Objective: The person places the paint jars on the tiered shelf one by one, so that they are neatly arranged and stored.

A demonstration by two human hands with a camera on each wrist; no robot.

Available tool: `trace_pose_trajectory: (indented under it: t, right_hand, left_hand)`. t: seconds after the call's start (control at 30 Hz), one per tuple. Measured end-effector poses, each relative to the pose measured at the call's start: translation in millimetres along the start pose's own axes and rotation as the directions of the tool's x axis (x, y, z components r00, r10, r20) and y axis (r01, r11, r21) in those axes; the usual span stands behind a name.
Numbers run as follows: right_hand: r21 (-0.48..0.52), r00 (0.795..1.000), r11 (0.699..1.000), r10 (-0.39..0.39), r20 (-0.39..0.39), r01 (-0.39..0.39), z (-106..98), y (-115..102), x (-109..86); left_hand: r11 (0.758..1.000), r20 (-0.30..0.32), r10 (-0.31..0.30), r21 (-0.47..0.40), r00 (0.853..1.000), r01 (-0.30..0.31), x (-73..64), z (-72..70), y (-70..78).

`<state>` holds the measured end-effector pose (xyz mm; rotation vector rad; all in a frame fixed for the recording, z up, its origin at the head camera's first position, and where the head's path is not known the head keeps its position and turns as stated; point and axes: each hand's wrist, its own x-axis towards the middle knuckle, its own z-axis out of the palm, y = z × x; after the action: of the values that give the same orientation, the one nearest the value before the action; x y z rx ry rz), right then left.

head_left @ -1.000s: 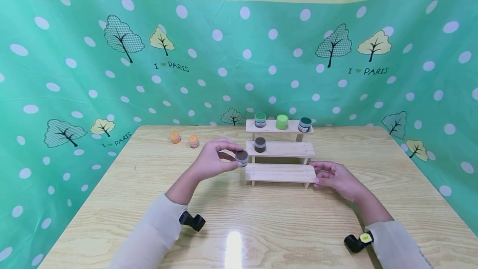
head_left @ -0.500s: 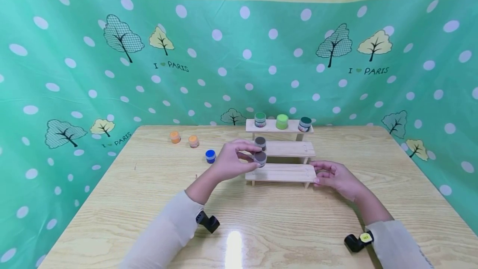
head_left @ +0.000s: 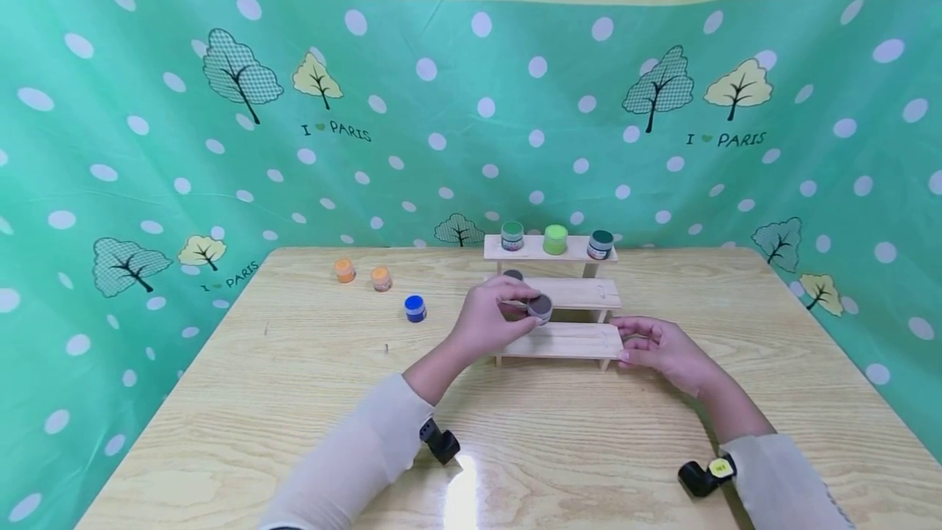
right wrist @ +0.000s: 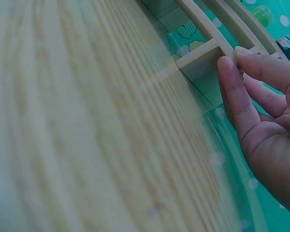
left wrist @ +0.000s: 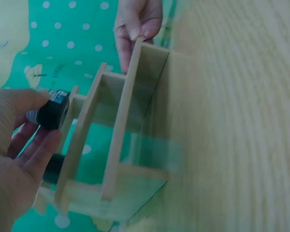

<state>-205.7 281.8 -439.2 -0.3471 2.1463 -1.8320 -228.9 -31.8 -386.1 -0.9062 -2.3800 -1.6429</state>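
My left hand [head_left: 491, 317] pinches a small dark paint jar [head_left: 540, 307] between thumb and fingers. The jar is held in the air in front of the middle step of a three-tier wooden display shelf [head_left: 567, 342]. Behind that hand a second dark jar [head_left: 513, 275] stands at the left end of the middle step, partly hidden. At the right end of the lowest step, my right hand [head_left: 662, 354] grips the board's edge; the right wrist view shows the thumb and fingers [right wrist: 239, 96] on either side of it. Dark green [head_left: 600, 244], light green [head_left: 555, 240] and green [head_left: 512, 235] jars line the top step.
Left of the shelf, two orange jars [head_left: 344, 271] and a blue jar [head_left: 415, 308] stand on the wooden table [head_left: 559, 448]. A green dotted cloth [head_left: 412, 105] hangs behind the table and along its sides.
My left hand has carried the dark jar rightward, from beside the shelf to in front of its middle step. The blue jar has come into sight behind it. My right hand stays put.
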Motion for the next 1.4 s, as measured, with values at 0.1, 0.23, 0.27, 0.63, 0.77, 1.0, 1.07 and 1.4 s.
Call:
trace_pose_trajectory:
  t: [0.1,0.23,0.27,0.63,0.77,1.0,1.07,1.4]
  right_hand:
    - [-0.002,1.0,1.0,0.008,-0.002,-0.008,0.1,-0.1,0.0]
    - [-0.002,1.0,1.0,0.014,-0.004,-0.014,0.3,-1.1,-0.3]
    - [-0.004,1.0,1.0,0.015,-0.002,-0.015,0.3,-1.4,-0.5]
    - [0.001,1.0,1.0,0.014,-0.003,-0.014,-0.3,-0.4,-0.1]
    - [0.004,1.0,1.0,0.007,0.0,-0.007,-0.3,-0.6,-0.4]
    - [0.013,1.0,1.0,0.007,0.002,-0.007,0.1,-1.7,-0.6]
    - [0.015,1.0,1.0,0.007,0.001,-0.007,0.2,-1.9,-0.7]
    - [0.0,1.0,1.0,0.013,-0.004,-0.013,1.2,-2.7,-1.0]
  left_hand:
    - [0.999,-0.046,0.039,0.037,0.998,-0.038,0.3,9.4,-1.5]
    - [0.991,-0.12,0.095,0.108,0.988,-0.082,1.0,20.8,-5.2]
    - [0.989,-0.138,0.105,0.122,0.985,-0.088,1.3,23.2,-6.1]
    - [0.953,-0.266,0.131,0.301,0.955,-0.047,4.8,41.2,-4.1]
    - [0.922,-0.299,0.16,0.386,0.941,-0.034,7.3,45.9,-4.0]
    - [0.895,-0.366,0.217,0.444,0.905,-0.035,12.2,54.6,-7.1]
    - [0.889,-0.378,0.221,0.458,0.899,-0.026,13.0,57.1,-7.5]
    - [0.843,-0.416,0.203,0.535,0.887,0.058,18.3,67.1,-6.9]
